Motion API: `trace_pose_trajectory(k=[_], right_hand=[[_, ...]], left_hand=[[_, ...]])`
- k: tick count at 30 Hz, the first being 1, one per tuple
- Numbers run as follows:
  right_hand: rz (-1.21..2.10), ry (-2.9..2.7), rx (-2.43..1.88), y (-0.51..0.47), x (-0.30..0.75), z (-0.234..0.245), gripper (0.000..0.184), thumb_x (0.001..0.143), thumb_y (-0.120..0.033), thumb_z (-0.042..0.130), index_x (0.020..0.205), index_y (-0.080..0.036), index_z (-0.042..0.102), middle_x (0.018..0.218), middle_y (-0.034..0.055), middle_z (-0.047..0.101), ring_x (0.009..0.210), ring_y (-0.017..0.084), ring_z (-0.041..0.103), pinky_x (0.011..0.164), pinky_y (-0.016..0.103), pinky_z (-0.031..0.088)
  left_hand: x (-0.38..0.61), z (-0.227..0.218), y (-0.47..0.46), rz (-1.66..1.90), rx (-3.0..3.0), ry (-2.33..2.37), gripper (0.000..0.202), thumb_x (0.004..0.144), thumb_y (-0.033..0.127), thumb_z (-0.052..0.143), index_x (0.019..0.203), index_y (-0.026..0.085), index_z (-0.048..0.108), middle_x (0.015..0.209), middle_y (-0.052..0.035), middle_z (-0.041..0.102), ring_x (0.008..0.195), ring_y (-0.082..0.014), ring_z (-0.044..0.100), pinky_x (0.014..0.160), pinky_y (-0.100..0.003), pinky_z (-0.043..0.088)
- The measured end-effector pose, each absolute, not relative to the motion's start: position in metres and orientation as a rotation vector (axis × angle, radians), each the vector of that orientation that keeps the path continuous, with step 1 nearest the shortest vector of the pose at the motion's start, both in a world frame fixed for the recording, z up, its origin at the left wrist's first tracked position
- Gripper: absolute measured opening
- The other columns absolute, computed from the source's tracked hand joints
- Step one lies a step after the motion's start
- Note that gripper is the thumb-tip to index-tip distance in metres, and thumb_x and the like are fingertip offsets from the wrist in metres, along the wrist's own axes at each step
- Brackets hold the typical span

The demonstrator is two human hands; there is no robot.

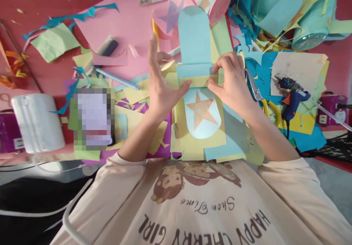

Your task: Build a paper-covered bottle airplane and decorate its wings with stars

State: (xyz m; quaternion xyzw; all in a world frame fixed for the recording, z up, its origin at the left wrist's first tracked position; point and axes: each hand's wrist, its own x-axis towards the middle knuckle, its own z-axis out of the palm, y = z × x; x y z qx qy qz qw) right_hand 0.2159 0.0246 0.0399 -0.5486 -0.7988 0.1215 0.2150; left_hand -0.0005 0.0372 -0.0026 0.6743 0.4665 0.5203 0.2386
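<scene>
A light blue paper card point(194, 36) with a rounded far end lies in front of me, folded across its middle. A yellow paper strip point(198, 81) crosses the fold. Below it sits a pale blue rounded panel with an orange paper star point(202, 109), on yellow paper sheets point(199, 139). My left hand point(162, 87) is open, its fingers raised and its thumb tip touching the strip's left part. The thumb and forefinger of my right hand point(232, 82) close around the right end of the folded band.
At the right, scissors point(254, 85) with yellow handles lie near a blue glue gun point(292, 104). Several paper scraps and a clear cup point(310, 36) stand beyond. At the left are a blue pen point(118, 78), a white zipped pouch point(38, 122) and a blurred-out phone-like object point(95, 117).
</scene>
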Motion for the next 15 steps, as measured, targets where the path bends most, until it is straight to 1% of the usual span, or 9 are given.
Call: trace_pose_trajectory(k=[3,8,10,13,15], right_hand=[[0.368,-2.216,-1.474,0.025,0.222,0.04,0.021,0.086,-0.015,0.057,0.1,-0.025,0.046,0.108,0.0071,0.048,0.113,0.03,0.05,0.098,0.055,0.044],[0.412,-2.22,-1.419,0.026,0.226,0.039,0.02,0.087,-0.015,0.055,0.103,-0.025,0.048,0.109,0.0064,0.049,0.113,0.029,0.05,0.099,0.055,0.043],[0.423,-2.21,-1.406,0.027,0.226,0.039,0.018,0.088,-0.016,0.054,0.102,-0.025,0.048,0.108,0.0061,0.049,0.112,0.028,0.051,0.099,0.055,0.044],[0.442,-2.192,-1.4,0.028,0.228,0.038,0.014,0.089,-0.018,0.053,0.1,-0.026,0.048,0.107,0.0058,0.051,0.112,0.027,0.051,0.1,0.054,0.044],[0.459,-2.181,-1.403,0.029,0.23,0.038,0.013,0.09,-0.019,0.053,0.099,-0.026,0.049,0.107,0.006,0.052,0.112,0.027,0.051,0.101,0.053,0.044]], left_hand=[[-0.002,0.0,0.036,1.397,1.824,1.282,0.095,0.062,0.052,0.085,0.138,0.033,0.031,0.125,-0.0082,0.056,0.108,-0.0268,0.059,0.1,-0.049,0.048],[-0.001,0.004,0.035,1.375,1.736,1.306,0.095,0.06,0.048,0.088,0.136,0.031,0.034,0.112,-0.0069,0.059,0.106,-0.0264,0.059,0.102,-0.052,0.046],[-0.001,0.005,0.035,1.386,1.741,1.291,0.094,0.06,0.048,0.088,0.136,0.03,0.035,0.113,-0.0068,0.058,0.105,-0.0257,0.058,0.103,-0.052,0.046],[-0.001,0.003,0.036,1.414,1.806,1.241,0.096,0.06,0.048,0.087,0.137,0.031,0.033,0.121,-0.0083,0.055,0.105,-0.0252,0.058,0.102,-0.051,0.047],[-0.003,0.001,0.037,1.41,1.834,1.226,0.096,0.062,0.05,0.086,0.139,0.032,0.031,0.119,-0.0081,0.056,0.105,-0.0256,0.058,0.101,-0.051,0.047]])
